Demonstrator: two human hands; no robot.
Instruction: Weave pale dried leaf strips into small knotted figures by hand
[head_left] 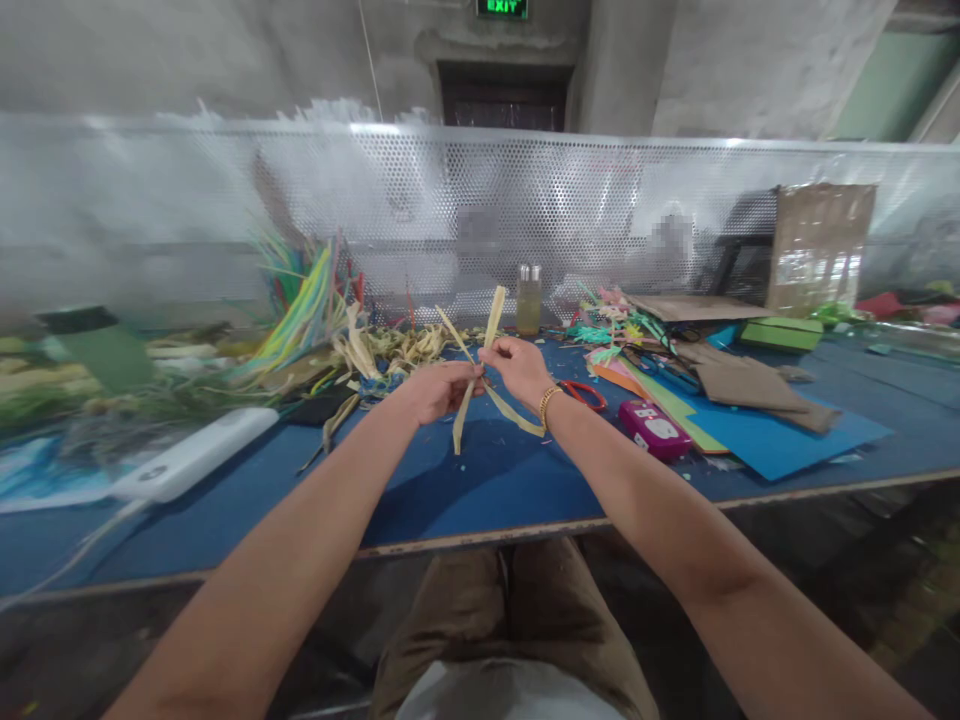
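Both hands meet over the blue table, pinching pale yellow dried husk strips (494, 316) where they cross. My left hand (444, 391) closes on the crossing from the left. From the right, my right hand (519, 368) grips the strips between thumb and forefinger, a gold bracelet (548, 407) at its wrist. Some strip ends point up and away, and others hang toward me; one reaches the bracelet. The crossing itself is partly hidden by fingers. Beyond the hands lies a heap of loose dried husks (409, 347).
Red-handled scissors (584, 394), a purple box (654, 430) and a blue paper sheet (784, 446) lie to the right, with brown cardboard pieces (750, 378). On the left are a white power strip (196, 455) and coloured strands (300, 310). A bottle (529, 303) stands before the perforated metal screen (405, 200).
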